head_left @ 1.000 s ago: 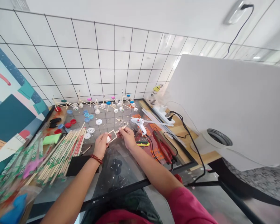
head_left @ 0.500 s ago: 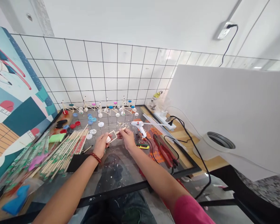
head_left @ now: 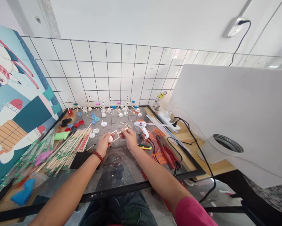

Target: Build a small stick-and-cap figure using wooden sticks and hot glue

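Observation:
Between my hands is a small frame of pale wooden sticks (head_left: 116, 135) with a white round cap (head_left: 111, 139) at its left end. My left hand (head_left: 104, 144) is closed on the cap end of it. The fingers of my right hand (head_left: 129, 138) pinch a short piece of stick (head_left: 124, 129) at the frame's right corner; whether the two are joined I cannot tell. Just right of my right hand, a white glue gun (head_left: 142, 128) rests on the glass tabletop, with a yellow-green utility knife (head_left: 145, 147) below it.
Small stick-and-cap bicycle models (head_left: 114, 108) line the back edge. Bundled sticks (head_left: 70, 147) and loose blue caps (head_left: 93, 118) lie left. Red-handled pliers (head_left: 166, 153), a power strip (head_left: 167, 121) and a black cable (head_left: 197, 150) are on the right. A wire grid (head_left: 120, 69) stands behind.
The whole view has shifted slightly, so things appear a little further right. My hands keep the same grip on the stick frame and stick piece.

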Motion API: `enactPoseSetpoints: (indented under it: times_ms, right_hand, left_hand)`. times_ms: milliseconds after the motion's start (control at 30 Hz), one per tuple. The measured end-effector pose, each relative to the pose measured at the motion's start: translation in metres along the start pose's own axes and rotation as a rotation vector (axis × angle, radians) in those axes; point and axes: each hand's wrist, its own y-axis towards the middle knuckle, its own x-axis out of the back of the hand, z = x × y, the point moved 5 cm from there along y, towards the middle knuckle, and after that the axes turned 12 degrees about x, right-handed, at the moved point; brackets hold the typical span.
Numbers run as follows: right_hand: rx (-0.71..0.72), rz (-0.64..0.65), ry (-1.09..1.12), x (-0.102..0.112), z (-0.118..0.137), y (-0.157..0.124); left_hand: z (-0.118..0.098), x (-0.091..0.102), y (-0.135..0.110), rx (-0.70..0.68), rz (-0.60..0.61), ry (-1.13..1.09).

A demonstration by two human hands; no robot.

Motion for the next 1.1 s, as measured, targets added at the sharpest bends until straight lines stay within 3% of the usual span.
enactPoseSetpoints:
  times_ms: [967,1100]
  right_hand:
    - [0.017,-0.017,-0.005,-0.002,0.006,-0.003]
    - [0.087,-0.039,-0.065,0.002,0.007,-0.001]
  left_hand:
    - [-0.010,-0.004,-0.017,0.035,-0.060,0.029]
    - [-0.008,-0.003,-0.015,0.025,-0.054,0.024]
